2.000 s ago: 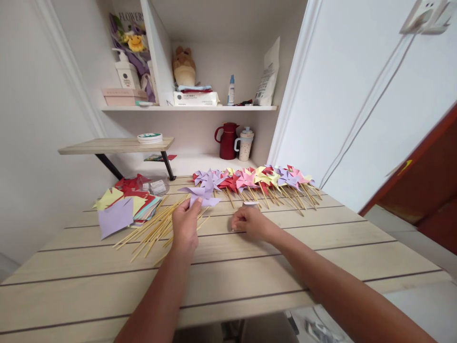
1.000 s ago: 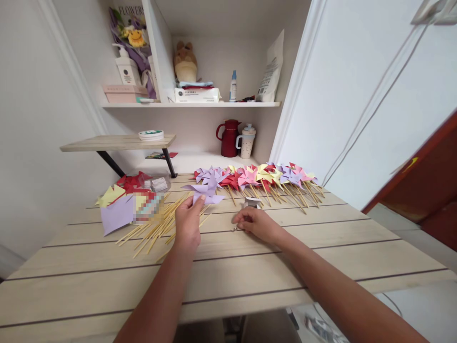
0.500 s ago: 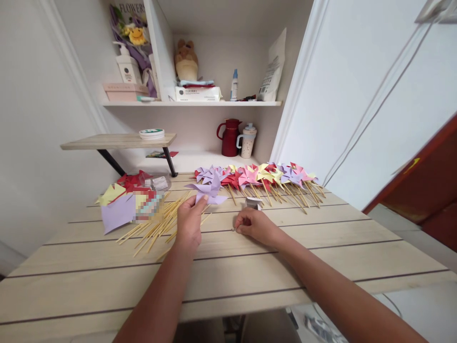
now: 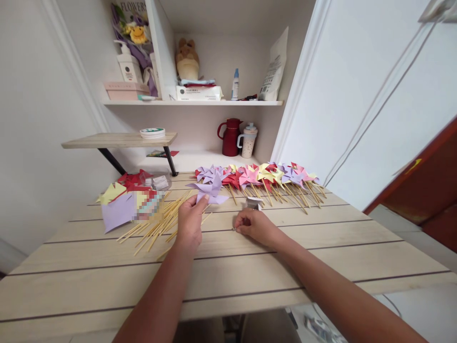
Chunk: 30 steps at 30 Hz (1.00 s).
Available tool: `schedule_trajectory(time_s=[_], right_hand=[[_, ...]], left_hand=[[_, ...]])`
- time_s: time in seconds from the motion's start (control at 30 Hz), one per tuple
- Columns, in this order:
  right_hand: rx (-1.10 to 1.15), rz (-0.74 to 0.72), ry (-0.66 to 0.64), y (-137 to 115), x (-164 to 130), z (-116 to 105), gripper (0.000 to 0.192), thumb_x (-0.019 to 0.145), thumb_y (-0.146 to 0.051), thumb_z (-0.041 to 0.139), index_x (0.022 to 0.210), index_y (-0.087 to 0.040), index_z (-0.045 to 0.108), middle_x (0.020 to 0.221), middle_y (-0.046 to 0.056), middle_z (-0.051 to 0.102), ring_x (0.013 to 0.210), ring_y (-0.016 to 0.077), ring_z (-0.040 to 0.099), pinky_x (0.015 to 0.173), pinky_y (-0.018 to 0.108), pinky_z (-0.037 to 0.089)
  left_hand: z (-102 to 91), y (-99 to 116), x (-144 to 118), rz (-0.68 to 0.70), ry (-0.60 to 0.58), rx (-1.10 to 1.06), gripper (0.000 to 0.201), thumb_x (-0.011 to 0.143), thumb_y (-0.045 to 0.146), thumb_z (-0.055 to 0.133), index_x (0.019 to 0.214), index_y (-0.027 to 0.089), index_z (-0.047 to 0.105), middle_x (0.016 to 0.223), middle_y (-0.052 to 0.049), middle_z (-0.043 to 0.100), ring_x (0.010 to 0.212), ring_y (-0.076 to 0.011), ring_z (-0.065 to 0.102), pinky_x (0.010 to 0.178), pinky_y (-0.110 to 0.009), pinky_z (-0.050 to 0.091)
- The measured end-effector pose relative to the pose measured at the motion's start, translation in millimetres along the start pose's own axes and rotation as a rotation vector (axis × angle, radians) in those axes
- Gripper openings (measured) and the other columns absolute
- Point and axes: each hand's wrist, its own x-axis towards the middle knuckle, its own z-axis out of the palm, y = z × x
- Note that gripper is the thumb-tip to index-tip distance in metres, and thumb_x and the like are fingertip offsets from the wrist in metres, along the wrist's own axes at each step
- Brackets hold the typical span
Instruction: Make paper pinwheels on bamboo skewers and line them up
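left hand: fingers closed on purple pinwheel, held just above the table beside the loose sticks.
right hand: fingertips pinched on a tiny pin at the tabletop, too small to confirm.
advice: keep folds stacked, pin dead centre.
beyond: finished pinwheels in a row behind.

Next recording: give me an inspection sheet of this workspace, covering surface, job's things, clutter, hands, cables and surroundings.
Surface: pale slatted wooden table.
Job's things: purple pinwheel held up; loose sticks beside it; row of finished pinwheels behind; cut paper pile at left.
Clutter: small clear bag by the paper; small white box.
Hands: left hand grips the purple pinwheel; right hand pinches something tiny on the table, too small to tell.
Cables: white cable down the right wall.
Surroundings: shelf with bottles and soft toy; red jug.
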Motion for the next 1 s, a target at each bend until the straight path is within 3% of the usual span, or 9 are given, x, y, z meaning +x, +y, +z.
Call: schedule_trajectory(time_s=[0.5, 1.0], right_hand=[[0.011, -0.014, 0.01, 5.0, 1.9, 3.0, 0.013, 0.072, -0.011, 0.064, 0.081, -0.019, 0.069, 0.076, 0.0, 0.065, 0.068, 0.0145, 0.056, 0.062, 0.025, 0.04], [0.026, -0.026, 0.014, -1.4, -0.5, 1.4, 0.007, 0.073, -0.014, 0.064, 0.072, -0.019, 0.068, 0.075, 0.001, 0.068, 0.067, 0.0155, 0.058, 0.062, 0.026, 0.041]], left_hand=[[-0.7, -2.9, 1.7, 0.007, -0.011, 0.009, 0.028, 0.065, 0.037, 0.084, 0.081, 0.017, 0.076, 0.085, -0.003, 0.073, 0.076, -0.0146, 0.062, 0.078, -0.028, 0.046], [-2.2, -5.1, 2.3, -0.008, -0.04, 0.009, 0.032, 0.065, 0.04, 0.084, 0.086, 0.016, 0.076, 0.082, -0.004, 0.073, 0.076, -0.0168, 0.064, 0.076, -0.029, 0.047]])
